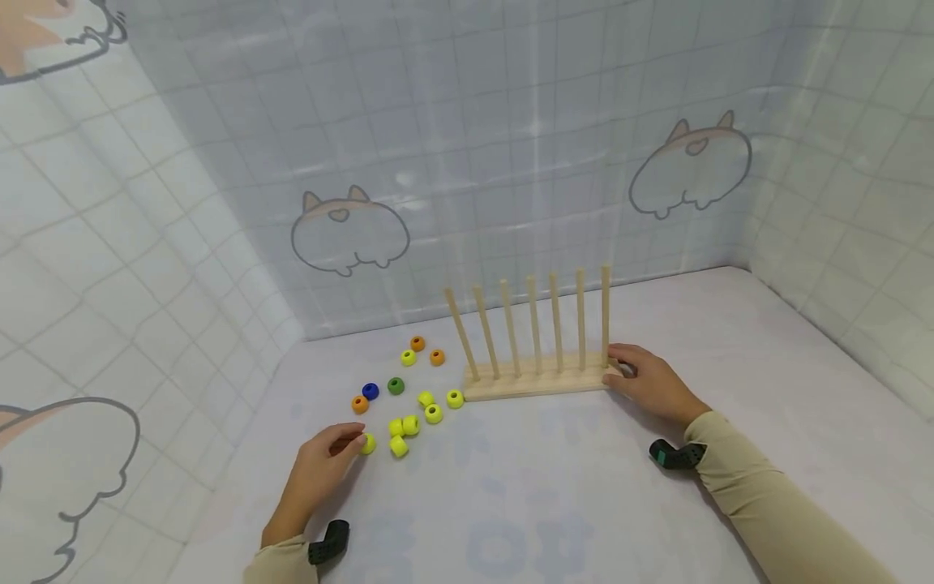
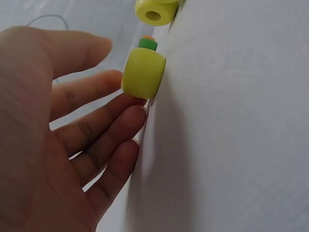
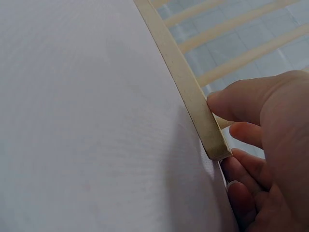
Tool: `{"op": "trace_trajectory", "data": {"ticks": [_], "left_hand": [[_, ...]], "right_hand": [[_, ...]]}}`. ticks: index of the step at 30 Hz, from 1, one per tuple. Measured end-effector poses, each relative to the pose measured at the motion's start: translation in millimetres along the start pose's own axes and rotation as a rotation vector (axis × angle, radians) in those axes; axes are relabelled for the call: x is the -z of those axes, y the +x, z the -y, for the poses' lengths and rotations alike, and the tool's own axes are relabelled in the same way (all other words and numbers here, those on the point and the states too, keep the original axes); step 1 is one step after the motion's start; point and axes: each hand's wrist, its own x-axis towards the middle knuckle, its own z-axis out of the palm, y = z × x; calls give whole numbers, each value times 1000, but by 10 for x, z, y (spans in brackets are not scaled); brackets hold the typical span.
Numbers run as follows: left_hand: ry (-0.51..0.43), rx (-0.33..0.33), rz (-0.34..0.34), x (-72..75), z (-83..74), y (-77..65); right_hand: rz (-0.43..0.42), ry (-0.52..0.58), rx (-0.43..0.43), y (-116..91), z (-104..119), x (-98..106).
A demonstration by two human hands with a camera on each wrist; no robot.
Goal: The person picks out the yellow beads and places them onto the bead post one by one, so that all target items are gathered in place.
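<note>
My left hand (image 1: 319,473) is beside a yellow bead (image 2: 144,73) lying on the table. In the left wrist view the thumb stands apart from the bead, while the fingers extend close behind it; whether a fingertip touches it is hard to tell. At the right end of a wooden peg stand (image 1: 540,383), my right hand (image 1: 651,384) grips the base. Its thumb (image 3: 231,102) lies on the base's front edge and the other fingers curl around the end. Several bare upright pegs (image 1: 533,324) rise from the base.
Several more yellow beads (image 1: 434,414) lie between my left hand and the stand. Behind them are a green bead (image 1: 396,385), a blue bead (image 1: 370,391) and orange beads (image 1: 437,357). A tiled-pattern wall covering (image 1: 467,162) borders the table's back.
</note>
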Motion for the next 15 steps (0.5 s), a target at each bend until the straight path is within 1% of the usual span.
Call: {"op": "trace_trajectory", "data": {"ticks": [7,12,15], "left_hand": [[18,14,50,0,55,24],[5,-14,69,0,96,65],[4,-8,71,-6,126,53]], "right_hand": [[-11,-22,7,-13,32,-9],[-18,-24,7,15,0,-6],[-22,-19,15,44,-36,-30]]}}
